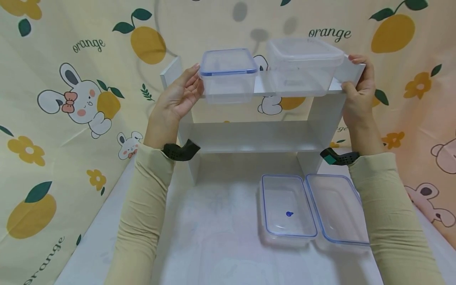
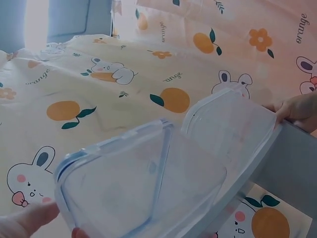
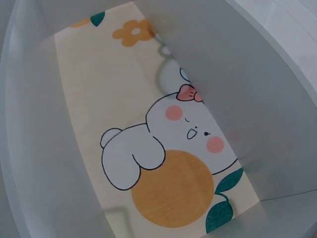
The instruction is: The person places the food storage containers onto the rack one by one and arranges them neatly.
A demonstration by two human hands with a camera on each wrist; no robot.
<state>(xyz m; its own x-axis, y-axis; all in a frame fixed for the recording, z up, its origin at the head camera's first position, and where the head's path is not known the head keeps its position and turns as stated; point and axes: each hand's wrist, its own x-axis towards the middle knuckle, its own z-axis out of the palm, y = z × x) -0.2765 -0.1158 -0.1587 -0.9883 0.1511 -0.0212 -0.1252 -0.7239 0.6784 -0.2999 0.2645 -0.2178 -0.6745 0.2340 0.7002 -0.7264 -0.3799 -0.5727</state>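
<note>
On the top board of a white shelf unit (image 1: 249,136) stands a clear food container (image 1: 228,89) with a blue-edged lid, its front jutting past the board. My left hand (image 1: 176,97) holds it at its left end, fingers bent against the side; two fingertips (image 2: 37,218) show at that corner in the left wrist view. To its right stands a larger clear container (image 1: 303,77) with a frosted lid. My right hand (image 1: 360,91) grips the unit's right side panel, thumb on the inner face. The right wrist view shows only the unit's boards, not the hand.
Two more blue-rimmed clear containers lie on the white table (image 1: 213,245): one (image 1: 288,206) with a small blue mark, another (image 1: 338,209) beside it, partly behind my right sleeve. A patterned cloth (image 1: 89,158) hangs behind and around the unit.
</note>
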